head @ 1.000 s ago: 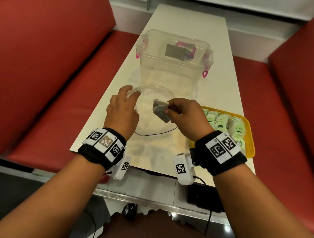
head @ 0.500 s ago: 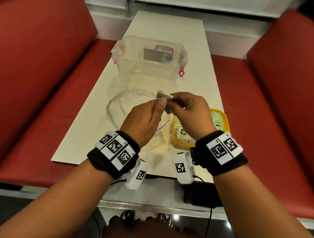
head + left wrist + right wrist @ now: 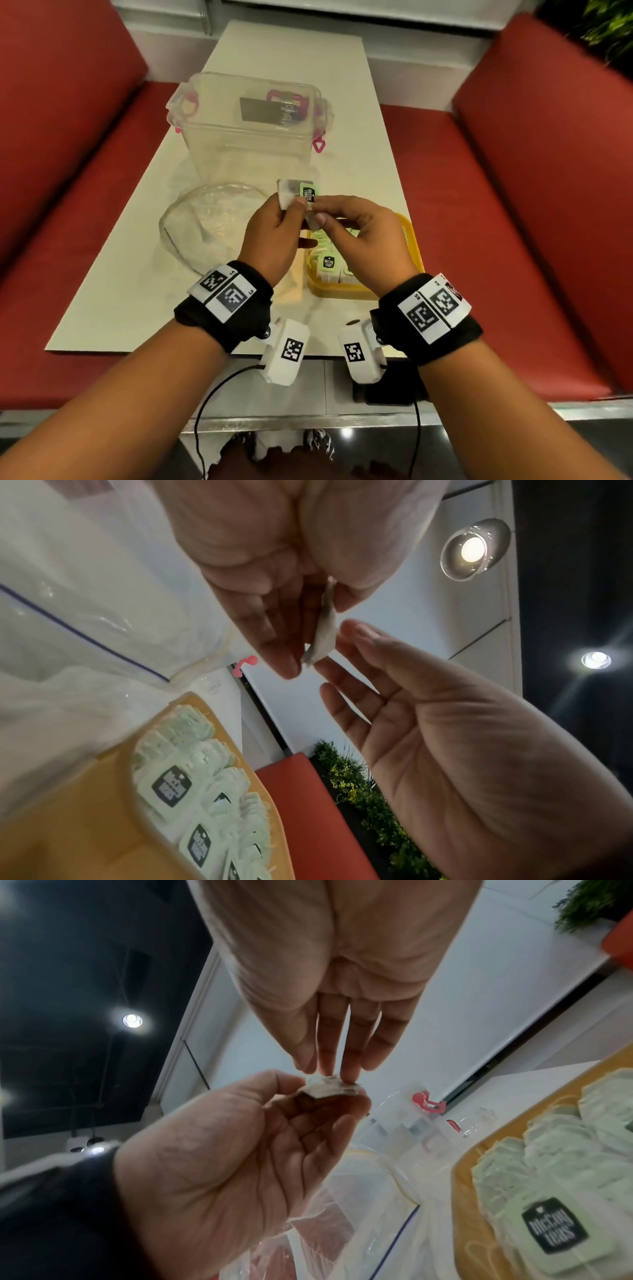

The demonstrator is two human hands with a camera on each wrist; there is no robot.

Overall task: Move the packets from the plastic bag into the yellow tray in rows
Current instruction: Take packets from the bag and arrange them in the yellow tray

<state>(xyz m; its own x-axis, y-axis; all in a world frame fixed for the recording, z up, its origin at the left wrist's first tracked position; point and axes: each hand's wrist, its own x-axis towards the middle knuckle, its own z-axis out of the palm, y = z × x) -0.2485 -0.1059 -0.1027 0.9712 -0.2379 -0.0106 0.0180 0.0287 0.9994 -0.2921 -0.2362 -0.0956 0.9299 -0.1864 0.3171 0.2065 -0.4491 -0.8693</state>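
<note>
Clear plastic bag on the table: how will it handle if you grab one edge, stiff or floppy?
Probably floppy: the plastic bag lies crumpled and wrinkled on the table, its mouth sagging open. Likely very light, since it looks thin and see-through. A push would probably crumple or slide it, so pinning it with the left hand seems wise.

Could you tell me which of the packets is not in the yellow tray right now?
The packet pinched between the left hand and right hand; the others stand inside the yellow tray.
</note>
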